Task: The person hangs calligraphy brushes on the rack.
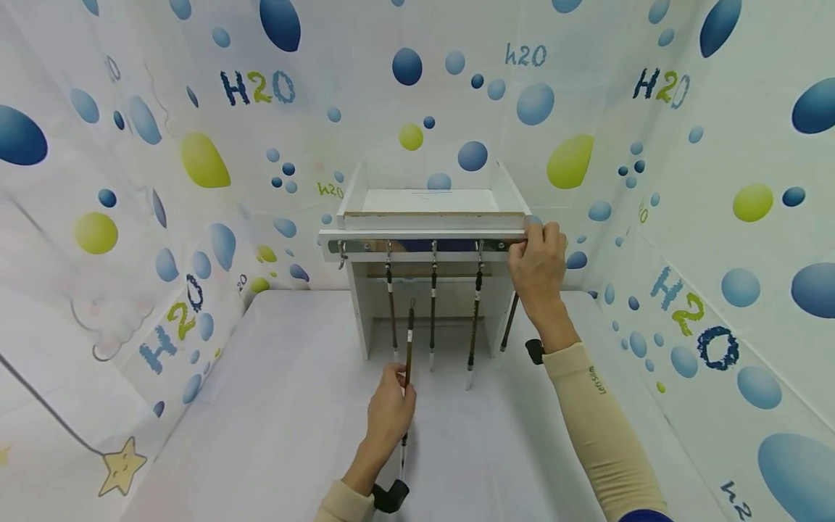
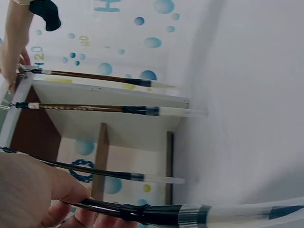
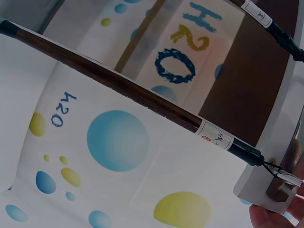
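White wooden rack (image 1: 430,206) stood at table's (image 1: 293,406) back edge, w/ dark calligraphy brushes (image 1: 433,308) hanging from its metal hook rail (image 1: 424,246). Left hand (image 1: 389,409), fingers clamped on a brown-handled brush (image 1: 409,337), held it upright just in front of rack. Right hand (image 1: 538,264) gripped rail's right end, fingers curled over it.

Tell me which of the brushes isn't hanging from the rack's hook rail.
The brush gripped in the left hand, in front of the rack. Its top loop sits below the hook rail, while the other four hang from hooks.
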Available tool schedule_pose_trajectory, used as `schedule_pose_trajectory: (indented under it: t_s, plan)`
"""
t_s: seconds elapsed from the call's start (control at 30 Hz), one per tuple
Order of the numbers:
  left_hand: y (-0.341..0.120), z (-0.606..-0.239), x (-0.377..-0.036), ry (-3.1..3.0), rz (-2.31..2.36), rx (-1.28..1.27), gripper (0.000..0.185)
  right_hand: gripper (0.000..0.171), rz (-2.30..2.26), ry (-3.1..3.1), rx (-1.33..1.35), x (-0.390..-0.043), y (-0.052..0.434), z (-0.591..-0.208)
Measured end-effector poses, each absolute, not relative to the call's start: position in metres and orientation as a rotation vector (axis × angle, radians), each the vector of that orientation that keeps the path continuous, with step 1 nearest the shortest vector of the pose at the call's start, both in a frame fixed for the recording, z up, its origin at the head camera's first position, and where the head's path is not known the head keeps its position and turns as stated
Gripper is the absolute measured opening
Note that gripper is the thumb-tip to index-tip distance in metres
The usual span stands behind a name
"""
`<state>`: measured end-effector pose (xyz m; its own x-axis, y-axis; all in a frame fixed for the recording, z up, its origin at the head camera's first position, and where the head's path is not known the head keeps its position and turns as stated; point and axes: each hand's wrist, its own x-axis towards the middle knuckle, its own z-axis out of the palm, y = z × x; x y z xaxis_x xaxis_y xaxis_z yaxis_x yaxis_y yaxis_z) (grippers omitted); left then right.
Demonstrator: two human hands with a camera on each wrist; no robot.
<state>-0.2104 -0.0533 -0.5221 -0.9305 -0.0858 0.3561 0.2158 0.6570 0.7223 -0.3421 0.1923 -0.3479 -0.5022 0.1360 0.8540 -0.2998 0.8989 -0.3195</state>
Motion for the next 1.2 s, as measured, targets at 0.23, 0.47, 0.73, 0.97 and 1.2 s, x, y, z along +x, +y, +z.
schedule_pose_trajectory:
  t_s: [0.23,0.47,0.73,0.97,1.2]
  plan:
    - [-0.056,-0.506,-0.207,-2.485,-1.163,-0.114,0.030,0.011,0.531,-2.034,0.116,-0.343,0.193,-0.348]
    - [-0.066,-0.487,-0.201,-2.455,-1.223,-0.112,0.032,0.012,0.514,-2.047,0.114,-0.343,0.193,-0.348]
    - [-0.082,-0.473,-0.200,-2.401,-1.228,-0.038,0.035,0.012,0.524,-2.041,0.106,-0.342,0.192,-0.349]
    - [-0.097,-0.466,-0.203,-2.350,-1.212,0.011,0.035,0.012,0.532,-2.031,0.111,-0.342,0.192,-0.348]
    - [-0.108,-0.463,-0.206,-2.328,-1.241,0.097,0.035,0.012,0.532,-2.044,0.103,-0.341,0.192,-0.348]
